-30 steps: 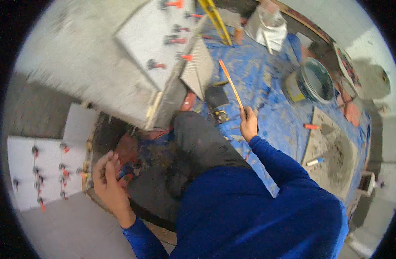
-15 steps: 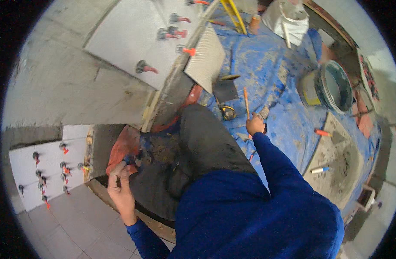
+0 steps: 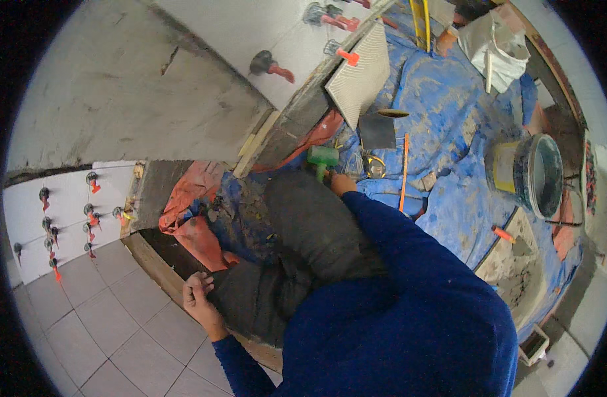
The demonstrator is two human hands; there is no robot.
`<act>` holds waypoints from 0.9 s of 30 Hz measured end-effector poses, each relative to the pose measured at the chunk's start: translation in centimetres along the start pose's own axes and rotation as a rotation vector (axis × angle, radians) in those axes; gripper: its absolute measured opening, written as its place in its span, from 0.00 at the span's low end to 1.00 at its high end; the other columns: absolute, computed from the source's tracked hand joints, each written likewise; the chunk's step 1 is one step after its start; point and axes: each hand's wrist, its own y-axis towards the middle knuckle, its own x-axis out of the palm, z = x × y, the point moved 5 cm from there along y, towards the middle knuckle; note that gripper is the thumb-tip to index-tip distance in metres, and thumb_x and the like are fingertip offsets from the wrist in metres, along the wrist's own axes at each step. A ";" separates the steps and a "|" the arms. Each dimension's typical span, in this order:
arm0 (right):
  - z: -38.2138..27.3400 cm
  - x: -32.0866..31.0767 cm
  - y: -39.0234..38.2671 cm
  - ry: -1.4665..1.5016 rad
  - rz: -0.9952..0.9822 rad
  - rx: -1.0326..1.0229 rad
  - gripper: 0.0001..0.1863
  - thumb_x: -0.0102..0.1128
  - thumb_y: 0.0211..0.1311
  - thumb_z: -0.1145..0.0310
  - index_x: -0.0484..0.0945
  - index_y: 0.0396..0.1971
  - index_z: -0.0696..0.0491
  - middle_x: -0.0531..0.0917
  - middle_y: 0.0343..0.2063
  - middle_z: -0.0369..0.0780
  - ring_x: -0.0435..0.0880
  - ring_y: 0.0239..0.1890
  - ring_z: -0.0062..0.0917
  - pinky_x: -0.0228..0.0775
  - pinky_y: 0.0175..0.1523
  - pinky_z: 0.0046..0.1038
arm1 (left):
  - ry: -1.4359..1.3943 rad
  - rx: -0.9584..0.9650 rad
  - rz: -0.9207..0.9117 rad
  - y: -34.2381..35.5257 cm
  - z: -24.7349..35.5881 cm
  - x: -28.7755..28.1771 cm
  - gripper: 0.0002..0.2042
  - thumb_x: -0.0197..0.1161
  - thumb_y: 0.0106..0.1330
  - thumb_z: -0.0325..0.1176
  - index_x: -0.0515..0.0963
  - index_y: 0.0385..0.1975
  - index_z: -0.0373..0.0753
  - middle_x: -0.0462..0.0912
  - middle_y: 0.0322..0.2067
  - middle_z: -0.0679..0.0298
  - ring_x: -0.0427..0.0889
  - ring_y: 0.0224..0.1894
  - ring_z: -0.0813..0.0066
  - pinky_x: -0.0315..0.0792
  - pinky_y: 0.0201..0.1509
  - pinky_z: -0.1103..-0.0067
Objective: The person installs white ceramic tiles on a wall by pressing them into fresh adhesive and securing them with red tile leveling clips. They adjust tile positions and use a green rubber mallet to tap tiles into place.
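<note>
My right hand (image 3: 343,184) is beyond my right knee, closed on the handle of a green mallet (image 3: 323,156); its fingertips are partly hidden. The mallet's head stands up just past the knee. My left hand (image 3: 199,296) hovers beside my left leg with its fingers curled together, and I see nothing in it. A tape measure (image 3: 375,167) and an orange stick (image 3: 404,172) lie on the blue sheet (image 3: 442,112) to the right of the mallet. A dark square plate (image 3: 377,132) lies behind them.
At the right stand a bucket (image 3: 545,175) and a mortar-smeared board (image 3: 518,271) with an orange-handled trowel (image 3: 504,233). A ridged tile (image 3: 363,76) leans against the ledge. White tiles (image 3: 72,218) with red-handled clips cover the left wall, above a tiled floor (image 3: 112,317). A white sack (image 3: 498,49) stands far back.
My right hand has moved left, away from the orange stick, and the green mallet has come into view at it. My left hand has lowered toward me. The view has shifted.
</note>
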 end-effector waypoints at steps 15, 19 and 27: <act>2.8 -0.5 3.0 0.251 0.192 0.218 0.47 0.64 0.55 0.31 0.77 0.55 0.64 0.81 0.53 0.60 0.81 0.56 0.54 0.74 0.58 0.47 | 0.181 0.174 0.182 -1.0 1.7 1.8 0.08 0.68 0.66 0.32 0.84 0.33 0.33 0.83 0.27 0.61 0.81 0.29 0.74 0.73 0.36 0.78; 7.2 0.4 5.1 0.150 0.228 0.049 0.43 0.71 0.50 0.36 0.78 0.53 0.61 0.83 0.51 0.57 0.83 0.53 0.51 0.75 0.54 0.46 | 0.251 0.229 0.142 0.2 1.9 2.7 0.08 0.68 0.66 0.33 0.84 0.33 0.34 0.81 0.26 0.62 0.79 0.27 0.74 0.73 0.35 0.77; 10.1 -5.8 0.3 0.637 0.592 -0.030 0.30 0.70 0.57 0.64 0.75 0.58 0.62 0.84 0.44 0.47 0.83 0.43 0.39 0.75 0.48 0.41 | 0.113 0.264 0.050 4.0 0.6 5.2 0.11 0.68 0.66 0.37 0.84 0.33 0.34 0.82 0.27 0.59 0.80 0.27 0.67 0.73 0.34 0.74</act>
